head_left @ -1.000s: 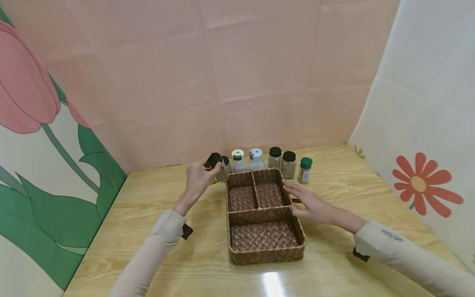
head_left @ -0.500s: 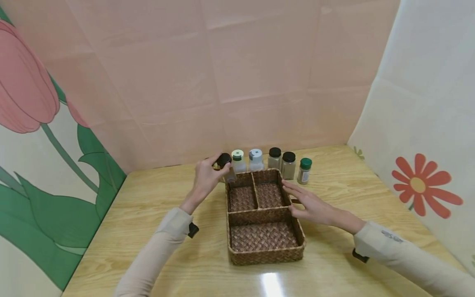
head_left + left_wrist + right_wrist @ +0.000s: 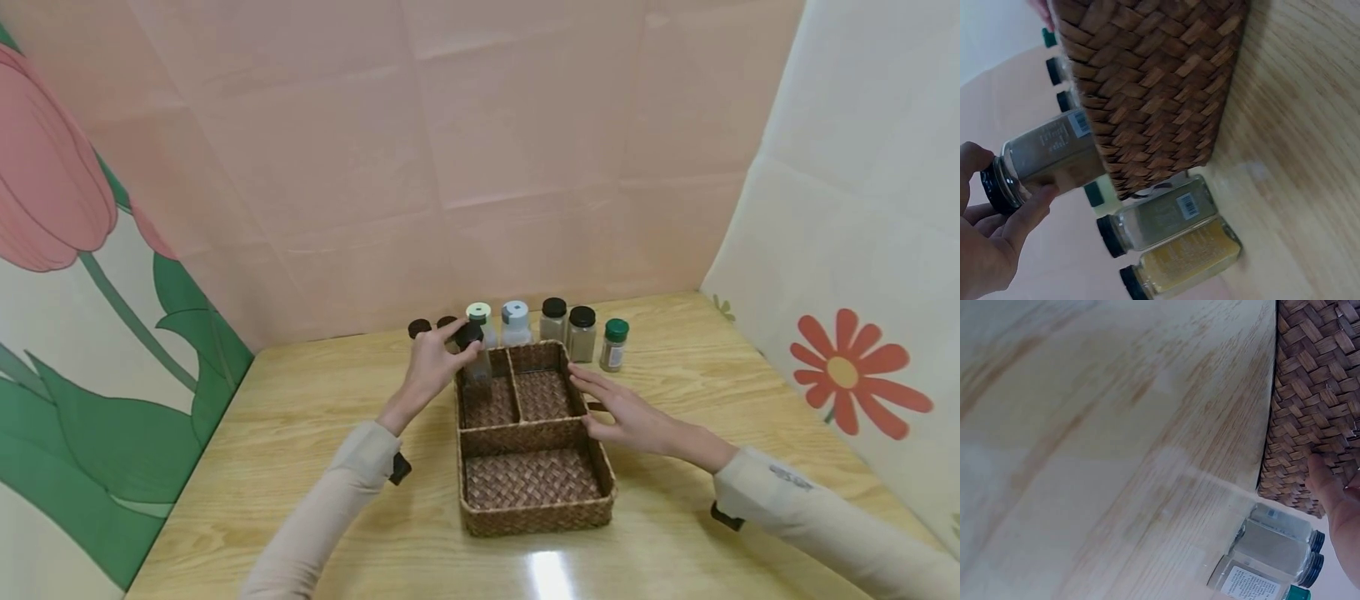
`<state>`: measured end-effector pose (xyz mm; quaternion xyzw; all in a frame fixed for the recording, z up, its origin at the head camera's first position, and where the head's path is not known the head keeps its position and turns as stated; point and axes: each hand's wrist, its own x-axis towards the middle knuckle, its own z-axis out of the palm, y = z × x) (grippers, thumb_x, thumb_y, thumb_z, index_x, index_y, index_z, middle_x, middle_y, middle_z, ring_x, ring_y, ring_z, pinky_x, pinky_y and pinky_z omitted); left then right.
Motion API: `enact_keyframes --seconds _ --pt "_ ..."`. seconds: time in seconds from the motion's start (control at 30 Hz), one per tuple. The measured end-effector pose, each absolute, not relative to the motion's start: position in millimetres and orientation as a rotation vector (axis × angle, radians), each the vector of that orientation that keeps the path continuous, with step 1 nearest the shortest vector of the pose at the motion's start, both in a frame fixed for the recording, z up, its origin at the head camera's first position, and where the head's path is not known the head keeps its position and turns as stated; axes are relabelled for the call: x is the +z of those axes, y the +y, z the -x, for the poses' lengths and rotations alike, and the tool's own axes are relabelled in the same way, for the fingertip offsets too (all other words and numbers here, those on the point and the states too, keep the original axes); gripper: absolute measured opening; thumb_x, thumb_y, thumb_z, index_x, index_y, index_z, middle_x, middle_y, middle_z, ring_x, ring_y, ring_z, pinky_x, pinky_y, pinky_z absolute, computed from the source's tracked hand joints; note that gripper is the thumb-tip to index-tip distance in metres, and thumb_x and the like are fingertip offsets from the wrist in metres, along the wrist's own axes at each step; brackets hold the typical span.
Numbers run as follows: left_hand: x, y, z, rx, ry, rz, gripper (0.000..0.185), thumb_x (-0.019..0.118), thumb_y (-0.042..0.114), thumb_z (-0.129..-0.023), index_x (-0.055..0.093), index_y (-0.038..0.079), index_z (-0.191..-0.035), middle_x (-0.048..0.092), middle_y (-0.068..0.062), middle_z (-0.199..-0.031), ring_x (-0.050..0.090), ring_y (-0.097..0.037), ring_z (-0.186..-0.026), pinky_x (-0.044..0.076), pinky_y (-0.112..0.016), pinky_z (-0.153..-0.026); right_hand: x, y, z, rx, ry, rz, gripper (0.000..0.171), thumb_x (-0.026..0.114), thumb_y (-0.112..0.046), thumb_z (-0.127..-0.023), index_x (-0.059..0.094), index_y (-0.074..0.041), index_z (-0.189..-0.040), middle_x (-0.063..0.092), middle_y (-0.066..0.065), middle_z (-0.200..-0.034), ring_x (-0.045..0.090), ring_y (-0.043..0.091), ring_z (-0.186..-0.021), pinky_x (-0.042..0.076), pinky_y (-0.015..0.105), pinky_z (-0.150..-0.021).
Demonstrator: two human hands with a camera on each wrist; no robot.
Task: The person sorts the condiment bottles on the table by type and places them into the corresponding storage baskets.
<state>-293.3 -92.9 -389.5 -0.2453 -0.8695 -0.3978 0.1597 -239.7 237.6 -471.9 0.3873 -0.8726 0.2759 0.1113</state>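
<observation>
My left hand point(image 3: 431, 368) pinches a clear spice jar point(image 3: 478, 372) by its black lid, thumb on one side and fingers on the other. The jar stands upright over the back-left compartment of a brown woven basket point(image 3: 538, 518). In the left wrist view dark contents and a small label show on the jar point(image 3: 1054, 152), while the basket wall hides its bottom. My right hand point(image 3: 637, 418) rests on the basket's right side with fairly straight fingers. From the right wrist view, one finger touches the outer weave point(image 3: 1316, 412).
Behind the basket stand a pale green-lidded bottle point(image 3: 480, 313), a light-blue-lidded bottle point(image 3: 516, 321), two black-lidded jars point(image 3: 582, 337) and a green-lidded jar point(image 3: 613, 346). Two more black-lidded jars, one with yellow contents point(image 3: 1191, 257), stand at the back left. A pink backdrop point(image 3: 450, 167) borders the table.
My left hand has carried the black-lidded jar rightward from the back-left row, over the basket rim, to the back-left compartment. The right hand and basket stay in place.
</observation>
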Motion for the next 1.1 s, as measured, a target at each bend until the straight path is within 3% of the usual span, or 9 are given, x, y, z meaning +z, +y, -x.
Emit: enact_keyframes --seconds 0.1,0.2,0.33,0.47,0.6,0.7,0.93,1.1 --pt "-392.7 -91.3 295.8 -1.123 -2.543 0.676 0.048 0.071 0.023 -0.093 0.06 0.003 -0.136 0.049 -0.003 -0.044 0.025 -0.007 -0.033 0.024 -0.02 -0.036 -471.9 237.2 239.5 0.81 -2.553 -1.14 0.063 0.064 -0.007 -0.089 0.041 0.012 -0.144 0.034 0.028 -0.152 0.05 0.04 -0.127 0.055 0.048 -0.088" --pt "-396.6 -89.2 297.9 -1.128 -2.565 0.671 0.047 0.073 0.022 -0.092 0.062 0.002 -0.133 0.052 -0.002 -0.047 0.026 -0.007 -0.035 0.024 -0.02 -0.038 -472.0 236.8 239.0 0.814 -2.552 -1.139 0.063 0.064 -0.007 -0.089 0.041 0.012 -0.144 0.034 0.029 -0.152 0.048 0.041 -0.128 0.053 0.052 -0.092" --pt "-400.5 -85.8 299.6 -1.154 -2.559 0.698 0.044 0.075 0.017 -0.09 0.065 0.001 -0.13 0.069 -0.009 -0.072 0.032 -0.007 -0.04 0.027 -0.02 -0.04 -471.7 236.6 238.5 0.825 -2.554 -1.137 0.063 0.064 -0.006 -0.089 0.041 0.012 -0.144 0.034 0.028 -0.152 0.046 0.042 -0.13 0.051 0.054 -0.094" --pt "-403.9 -82.6 300.2 -1.176 -2.57 0.703 0.043 0.075 0.015 -0.09 0.065 0.001 -0.13 0.073 -0.014 -0.095 0.042 -0.009 -0.044 0.032 -0.021 -0.043 -471.1 236.5 238.2 0.831 -2.557 -1.133 0.063 0.064 -0.006 -0.089 0.04 0.012 -0.145 0.033 0.028 -0.152 0.046 0.042 -0.13 0.051 0.054 -0.094" --pt "-410.2 -80.7 303.9 -1.122 -2.583 0.7 0.042 0.076 0.016 -0.089 0.066 0.001 -0.127 0.072 -0.015 -0.104 0.063 -0.018 -0.064 0.049 -0.027 -0.054 -470.6 236.1 238.3 0.828 -2.553 -1.135 0.063 0.064 -0.006 -0.089 0.04 0.012 -0.145 0.034 0.028 -0.152 0.047 0.041 -0.129 0.053 0.052 -0.092" --pt "-414.0 -79.7 305.9 -1.073 -2.588 0.707 0.039 0.077 0.017 -0.089 0.068 0.002 -0.124 0.071 -0.013 -0.106 0.068 -0.023 -0.081 0.055 -0.032 -0.065 -470.9 236.3 238.7 0.823 -2.546 -1.141 0.062 0.065 -0.005 -0.089 0.041 0.013 -0.144 0.034 0.029 -0.152 0.048 0.041 -0.129 0.054 0.051 -0.091" --pt "-418.6 -77.4 305.6 -1.055 -2.637 0.72 0.043 0.075 0.017 -0.09 0.065 0.002 -0.129 0.072 -0.016 -0.097 0.057 -0.012 -0.056 0.043 -0.022 -0.05 -469.4 236.0 238.2 0.824 -2.566 -1.135 0.062 0.064 -0.006 -0.089 0.04 0.013 -0.144 0.033 0.029 -0.152 0.046 0.042 -0.13 0.054 0.05 -0.09" --pt "-423.3 -75.9 306.0 -1.072 -2.64 0.724 0.046 0.074 0.017 -0.09 0.062 -0.002 -0.131 0.072 -0.019 -0.096 0.053 -0.009 -0.049 0.04 -0.019 -0.046 -469.1 235.9 237.3 0.823 -2.567 -1.135 0.063 0.064 -0.006 -0.089 0.04 0.013 -0.144 0.033 0.029 -0.152 0.046 0.042 -0.13 0.053 0.051 -0.092"
